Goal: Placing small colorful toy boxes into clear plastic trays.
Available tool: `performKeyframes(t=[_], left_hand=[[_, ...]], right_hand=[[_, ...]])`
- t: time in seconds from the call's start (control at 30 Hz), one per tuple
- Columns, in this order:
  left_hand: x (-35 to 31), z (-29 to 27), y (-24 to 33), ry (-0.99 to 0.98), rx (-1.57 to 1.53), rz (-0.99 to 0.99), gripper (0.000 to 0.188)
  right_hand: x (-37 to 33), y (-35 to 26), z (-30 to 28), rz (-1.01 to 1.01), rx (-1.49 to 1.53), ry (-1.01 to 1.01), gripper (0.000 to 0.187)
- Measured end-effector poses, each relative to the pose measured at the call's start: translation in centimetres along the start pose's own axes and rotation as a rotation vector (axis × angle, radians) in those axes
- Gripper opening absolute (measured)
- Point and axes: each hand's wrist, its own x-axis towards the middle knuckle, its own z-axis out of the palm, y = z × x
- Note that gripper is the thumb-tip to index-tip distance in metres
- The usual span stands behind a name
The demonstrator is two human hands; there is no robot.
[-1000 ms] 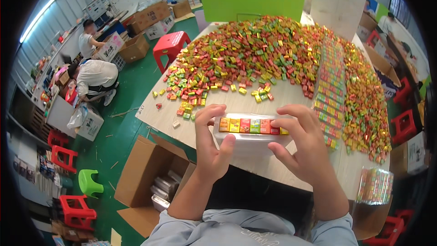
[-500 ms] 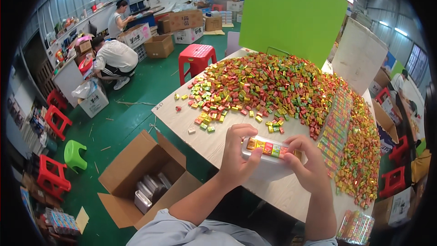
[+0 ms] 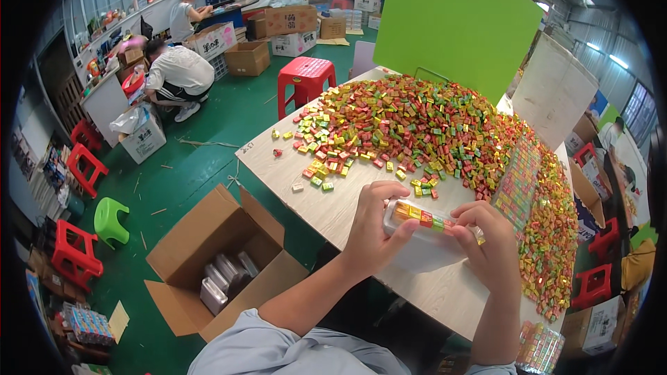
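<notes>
Both hands are at a white, see-through-edged plastic box (image 3: 425, 255) above the front of the table. A row of small wrapped candies (image 3: 422, 216), orange, red and green, lies along its top. My left hand (image 3: 379, 229) is closed at the row's left end, fingers behind the box rim and thumb in front. At the other end, my right hand (image 3: 490, 239) pinches the row between thumb and fingers. The box's lower part and inside are hidden. Beyond the hands spreads a large heap of similar candies (image 3: 417, 121).
A long block of candies (image 3: 515, 184) lies along the heap's right side. Left of the table (image 3: 278, 167), an open carton (image 3: 187, 243) on the floor holds several clear plastic boxes. A red stool (image 3: 304, 80) stands behind the table's left corner. A person (image 3: 180, 73) crouches farther back.
My hands, the box and the row have shifted slightly right in the picture. The row appears more tilted, with my right fingers closer over its right end. The view has also turned a little.
</notes>
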Motion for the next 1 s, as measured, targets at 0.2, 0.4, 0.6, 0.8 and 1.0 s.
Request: performKeyframes(t=[0.2,0.4,0.6,0.8,1.0], left_hand=[[0.0,-0.2,0.2,-0.012,-0.008,-0.011,0.049],[0.0,-0.2,-0.1,-0.041,-0.018,-0.05,0.055],[-0.5,-0.7,0.3,-0.038,-0.011,-0.052,0.057],[0.3,-0.8,0.4,-0.134,0.019,0.068,0.042],[-1.2,-1.6,-1.3,-0.089,-0.12,-0.117,0.066]], right_hand=[[-0.1,0.1,-0.5,-0.142,-0.148,0.0,0.022],[0.0,0.2,-1.0,-0.171,-0.203,-0.014,0.023],[-1.7,0.9,-2.3,-0.103,-0.094,0.058,0.024],[-9.9,2.2,-4.8,0.046,-0.227,0.306,0.017],[-20.2,3.5,-2.5,0.448,-0.423,0.494,0.017]])
